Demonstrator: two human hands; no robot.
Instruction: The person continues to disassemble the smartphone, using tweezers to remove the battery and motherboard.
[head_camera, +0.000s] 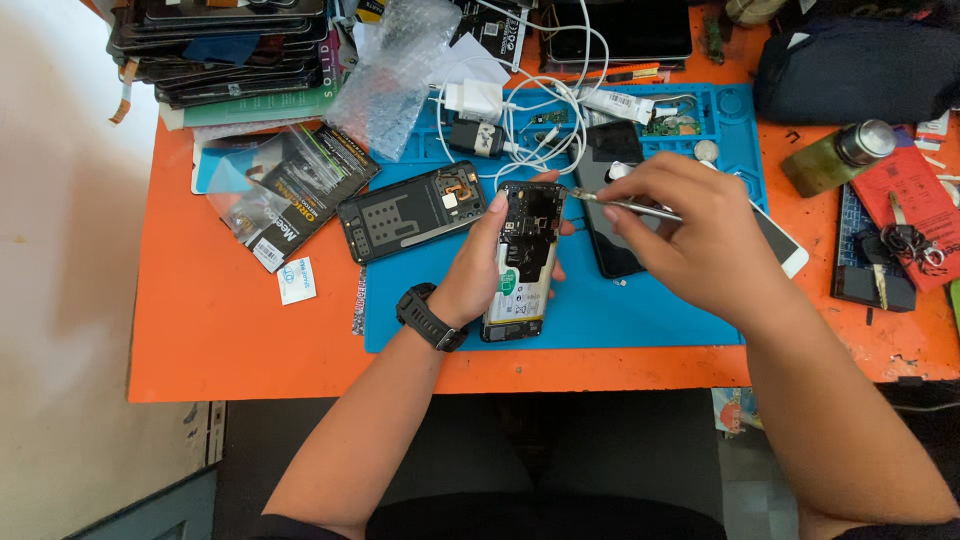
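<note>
The left hand (480, 265) is gripping an opened phone (522, 262) from beneath, fingers wrapped round its sides, and is holding it just above the blue mat (640, 310) near the desk's (250, 330) front edge. The right hand (690, 235) is pinching a slim metal tool (625, 206), closed around its shaft like a pen, and is bringing the tip to the upper corner of the phone's exposed board. Doing this well likely means keeping the phone braced steady, the tip seated squarely, and the pressure light so it is not slipping onto nearby parts. Just left of the phone, the removed back cover (412, 212) is lying face up on the mat. Further back, a white charger (473, 98) and tangled cables (545, 110) are resting, with a stack of phones (225, 45) sitting at the far left corner.
</note>
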